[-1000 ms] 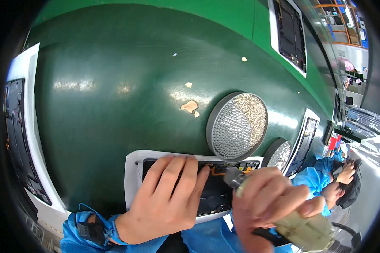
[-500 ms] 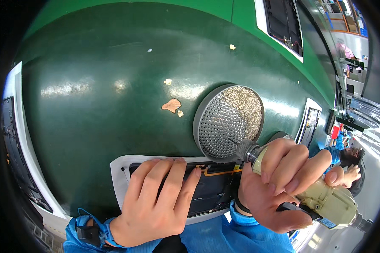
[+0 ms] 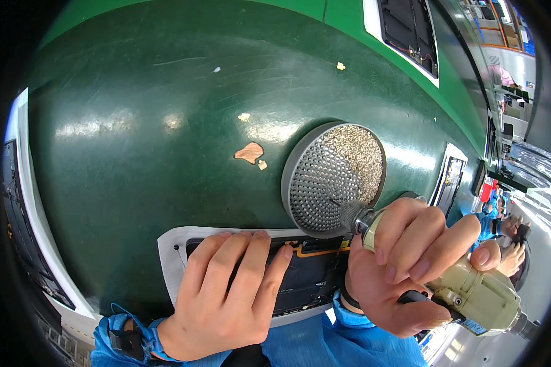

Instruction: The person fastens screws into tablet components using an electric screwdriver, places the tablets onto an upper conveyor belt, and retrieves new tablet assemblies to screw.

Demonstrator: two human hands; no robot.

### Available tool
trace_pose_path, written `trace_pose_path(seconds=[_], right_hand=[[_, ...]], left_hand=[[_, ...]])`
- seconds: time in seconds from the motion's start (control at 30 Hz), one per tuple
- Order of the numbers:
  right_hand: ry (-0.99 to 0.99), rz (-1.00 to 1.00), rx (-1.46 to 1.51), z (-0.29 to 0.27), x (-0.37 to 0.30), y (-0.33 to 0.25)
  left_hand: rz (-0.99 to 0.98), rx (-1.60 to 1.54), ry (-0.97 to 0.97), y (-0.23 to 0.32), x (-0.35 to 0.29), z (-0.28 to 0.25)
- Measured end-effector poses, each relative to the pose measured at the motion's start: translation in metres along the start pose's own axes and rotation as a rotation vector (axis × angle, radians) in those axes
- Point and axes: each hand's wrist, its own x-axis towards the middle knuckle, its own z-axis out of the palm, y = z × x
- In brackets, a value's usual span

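My left hand (image 3: 223, 296) lies flat with fingers stretched over a dark tablet-like device (image 3: 312, 278), which shows an orange ribbon cable along its far edge. A white sheet (image 3: 172, 260) lies under the device. My right hand (image 3: 404, 269) wraps round a pale green electric screwdriver (image 3: 477, 293), thumb toward its black lever. The driver's nose and thin bit reach over the near side of a round grey tray (image 3: 292, 205). Small screws (image 3: 362, 153) are heaped at the tray's far right, while a dimpled or perforated surface covers its left part. No screw can be made out on the bit.
On the green table lie a brown scrap (image 3: 249, 153) and several small yellowish bits. Other opened devices on white sheets stand at the left (image 3: 27, 226), upper right (image 3: 410, 37) and right (image 3: 450, 177). A co-worker in a blue sleeve (image 3: 487, 226) is at the far right.
My hands and the screwdriver hold nearly the same pose, the bit still over the tray. At the far right the co-worker's arms have shifted.
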Motion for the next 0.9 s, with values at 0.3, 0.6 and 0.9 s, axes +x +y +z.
trace_pose_path(seconds=[0.3,0.6,0.9], right_hand=[[-0.055,-0.030,0.153,0.007,-0.008,-0.036],[-0.138,0.020,0.153,0.024,-0.021,-0.020],[-0.181,0.230,0.364,0.012,-0.024,-0.027]], left_hand=[[0.010,-0.010,0.090,-0.004,0.000,0.005],[-0.014,-0.033,0.149,-0.003,-0.003,0.012],[-0.032,-0.056,0.144,-0.002,-0.003,0.012]])
